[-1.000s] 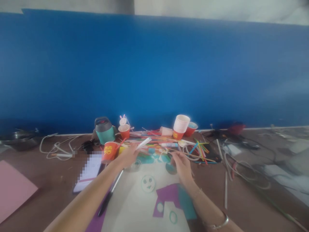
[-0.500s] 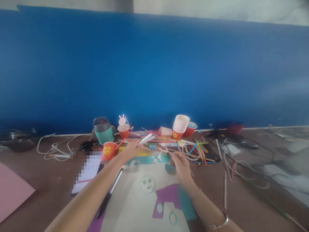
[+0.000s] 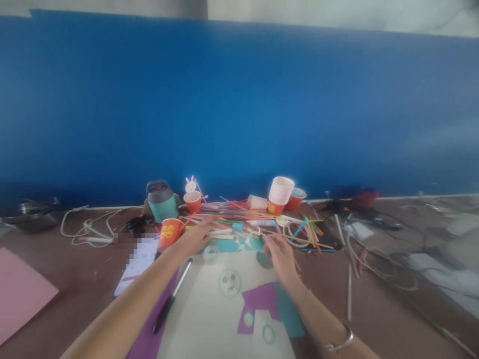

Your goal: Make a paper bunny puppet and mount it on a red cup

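My left hand (image 3: pixel 195 237) reaches forward into a pile of coloured straws (image 3: pixel 239 219), its fingers closed on a white stick (image 3: pixel 221 232) that lies low over the pile. My right hand (image 3: pixel 280 254) pinches a small dark teal paper disc (image 3: pixel 264 260) at the far edge of a white sheet (image 3: pixel 209 319). On the sheet are a green drawn face circle (image 3: pixel 229 282), a purple paper shape (image 3: pixel 262 300), a teal piece (image 3: pixel 290 315) and a green ring (image 3: pixel 268 334). A clear tape roll (image 3: pixel 210 252) sits between my hands.
A black pen (image 3: pixel 170 300) lies under my left forearm. Orange cups (image 3: pixel 170 233), a cup stack (image 3: pixel 280 192) and a teal flask (image 3: pixel 161 202) stand by the blue wall panel (image 3: pixel 239 109). A notepad (image 3: pixel 136 267) and pink paper (image 3: pixel 18 294) lie left, cables (image 3: pixel 374 254) right.
My left hand has brought the white stick from raised above the straws down to lie low on the pile. My right hand has stayed at the disc.
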`<state>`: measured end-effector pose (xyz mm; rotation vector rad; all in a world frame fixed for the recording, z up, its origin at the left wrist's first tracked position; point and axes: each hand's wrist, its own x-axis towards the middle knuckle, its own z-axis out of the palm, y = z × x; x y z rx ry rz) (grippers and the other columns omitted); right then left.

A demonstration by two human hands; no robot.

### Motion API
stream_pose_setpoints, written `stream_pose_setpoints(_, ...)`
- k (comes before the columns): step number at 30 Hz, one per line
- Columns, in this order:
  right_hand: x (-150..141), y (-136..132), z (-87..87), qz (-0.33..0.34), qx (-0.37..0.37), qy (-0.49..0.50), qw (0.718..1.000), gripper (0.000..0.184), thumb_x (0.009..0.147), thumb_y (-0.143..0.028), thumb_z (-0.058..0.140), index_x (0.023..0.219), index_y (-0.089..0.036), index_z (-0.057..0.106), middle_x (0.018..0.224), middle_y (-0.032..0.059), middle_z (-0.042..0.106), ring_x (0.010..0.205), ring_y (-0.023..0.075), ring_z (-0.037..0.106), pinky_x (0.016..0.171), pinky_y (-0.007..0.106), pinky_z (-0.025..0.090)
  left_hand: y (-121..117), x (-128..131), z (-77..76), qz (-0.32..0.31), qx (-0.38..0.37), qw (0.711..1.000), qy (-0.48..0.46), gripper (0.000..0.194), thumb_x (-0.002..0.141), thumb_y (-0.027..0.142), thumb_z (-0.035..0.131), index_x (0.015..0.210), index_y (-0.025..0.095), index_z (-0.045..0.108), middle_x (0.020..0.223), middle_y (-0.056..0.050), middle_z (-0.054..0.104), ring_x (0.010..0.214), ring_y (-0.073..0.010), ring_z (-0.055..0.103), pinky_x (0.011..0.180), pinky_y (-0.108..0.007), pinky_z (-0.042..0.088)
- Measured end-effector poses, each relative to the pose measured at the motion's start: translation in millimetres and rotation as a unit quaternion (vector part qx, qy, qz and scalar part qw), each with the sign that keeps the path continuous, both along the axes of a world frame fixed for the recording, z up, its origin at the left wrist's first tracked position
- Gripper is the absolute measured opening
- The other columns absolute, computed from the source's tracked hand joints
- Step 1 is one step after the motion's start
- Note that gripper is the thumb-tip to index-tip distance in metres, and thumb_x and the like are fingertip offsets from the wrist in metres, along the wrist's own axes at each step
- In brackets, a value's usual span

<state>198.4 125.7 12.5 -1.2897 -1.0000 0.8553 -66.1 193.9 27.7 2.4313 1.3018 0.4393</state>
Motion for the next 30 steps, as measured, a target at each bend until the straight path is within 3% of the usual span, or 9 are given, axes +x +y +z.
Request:
stream_pose_setpoints(5, 1.9, -0.5, 5.9, -0.015, 0.01, 0.023, 1.0, 0.034, 0.069, -0.05, 0.066, 0.059, -0.019, 0.055, 0.045, -0.0038, 0.048, 0.042, 0.0106, 0.04, 0.041, 0.024, 0.028, -2.1, 0.7, 10.6, -0.031, 0.014, 0.999, 0.016, 0.04, 0.088, 0.016, 0.045, 0.12, 0.032, 0.062, 0.14, -0.001, 0.048, 0.115, -0.0208, 0.056, 0.098, -0.035, 0.044)
stream_pose_setpoints(13, 31.7, 7.5, 23.0, -0.024, 0.035, 0.069, 0.997, 0.032, 0.07, -0.047, 0.067, 0.059, -0.02, 0.052, 0.047, -0.0052, 0.05, 0.038, 0.0079, 0.036, 0.039, 0.023, 0.026, -3.0, -1.2, 4.2, 0.002, 0.033, 0.999, 0.022, 0.021, 0.085, 0.027, 0.051, 0.094, 0.021, 0.069, 0.134, -0.008, 0.053, 0.118, -0.0263, 0.052, 0.103, -0.041, 0.04)
stream_pose_setpoints(18, 47.7, 14.0, 17.3, 0.012, -0.025, -0.075, 0.997, 0.027, 0.07, -0.044, 0.064, 0.062, -0.018, 0.062, 0.048, -0.001, 0.057, 0.042, 0.0125, 0.047, 0.042, 0.024, 0.033, 2.4, -10.0, -0.7, 0.003, 0.029, 0.999, 0.026, 0.022, 0.086, 0.034, 0.051, 0.087, 0.021, 0.068, 0.131, -0.009, 0.055, 0.117, -0.0254, 0.053, 0.103, -0.04, 0.04)
stream_pose_setpoints(22, 52.3, 15.3, 9.6, 0.008, -0.007, -0.251, 0.968, 0.023, 0.075, -0.038, 0.056, 0.067, -0.02, 0.068, 0.054, 0.0024, 0.065, 0.05, 0.0187, 0.058, 0.052, 0.028, 0.041, 2.3, -11.4, 3.6, 0.015, 0.045, 0.999, 0.017, 0.023, 0.086, 0.026, 0.049, 0.099, 0.021, 0.068, 0.125, -0.009, 0.059, 0.117, -0.0248, 0.052, 0.103, -0.04, 0.04)
stream_pose_setpoints(26, 54.6, 16.2, -0.1, -0.037, 0.02, -0.395, 0.918, 0.021, 0.078, -0.029, 0.051, 0.075, -0.022, 0.071, 0.072, 0.0061, 0.072, 0.065, 0.0223, 0.064, 0.062, 0.031, 0.043, -30.3, 9.7, 19.8, 0.059, 0.097, 0.994, 0.003, 0.029, 0.087, 0.018, 0.042, 0.105, 0.018, 0.065, 0.116, -0.011, 0.064, 0.112, -0.0263, 0.054, 0.1, -0.044, 0.041)
stream_pose_setpoints(28, 55.5, 17.0, -5.0, -0.022, 0.019, -0.432, 0.901, 0.022, 0.08, -0.025, 0.049, 0.077, -0.022, 0.071, 0.079, 0.0066, 0.073, 0.071, 0.0224, 0.065, 0.066, 0.03, 0.044, -62.7, 27.4, 23.9, 0.015, 0.109, 0.994, -0.008, 0.028, 0.09, 0.018, 0.04, 0.102, 0.02, 0.065, 0.108, -0.009, 0.066, 0.104, -0.0237, 0.058, 0.094, -0.04, 0.044)
stream_pose_setpoints(30, 56.6, 17.7, -7.8, -0.01, 0.021, -0.455, 0.89, 0.022, 0.08, -0.021, 0.049, 0.078, -0.022, 0.071, 0.084, 0.0069, 0.074, 0.076, 0.0226, 0.066, 0.069, 0.031, 0.045, -100.2, 45.3, 18.4, -0.079, 0.104, 0.991, 0.005, 0.025, 0.091, 0.019, 0.041, 0.096, 0.023, 0.065, 0.097, -0.005, 0.067, 0.092, -0.0206, 0.06, 0.084, -0.035, 0.047)
